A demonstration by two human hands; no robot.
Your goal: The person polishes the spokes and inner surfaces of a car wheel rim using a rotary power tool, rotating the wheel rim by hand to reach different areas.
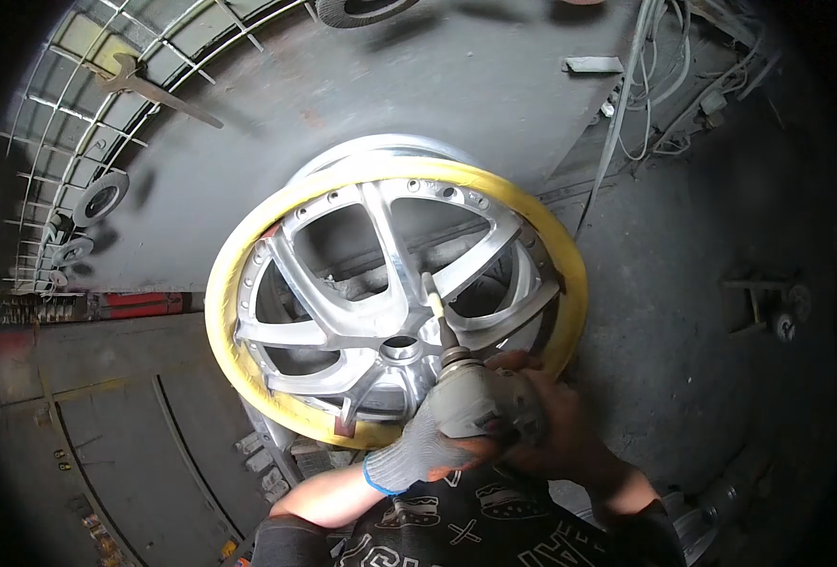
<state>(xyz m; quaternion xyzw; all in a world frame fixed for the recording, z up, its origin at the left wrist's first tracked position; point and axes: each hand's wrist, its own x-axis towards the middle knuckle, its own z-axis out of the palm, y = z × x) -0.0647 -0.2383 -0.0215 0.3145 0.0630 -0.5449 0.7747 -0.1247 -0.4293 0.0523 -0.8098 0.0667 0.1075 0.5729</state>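
Note:
A silver alloy wheel (pixel 399 246) with wide spokes lies in front of me, its outer rim wrapped in yellow tape (pixel 218 302). Both my hands are closed around a grey power drill (pixel 483 402). My left hand (pixel 428 449), in a grey knit glove with a blue cuff, grips it from the left. On the other side my right hand (pixel 560 420) wraps its body; the palm side is hidden. From the drill's chuck a thin shaft with a pale polishing bit (pixel 434 300) reaches to a spoke just above the hub hole (pixel 399 350). Contact appears close but is hard to confirm.
A wire rack (pixel 87 118) at the upper left bears an open-end wrench (pixel 158 93). Small round wheels (pixel 102 198) hang near it. Cables (pixel 650 76) run down at the upper right. Dark metal pieces (pixel 768 302) stand at the right. A red bar (pixel 144 304) lies left.

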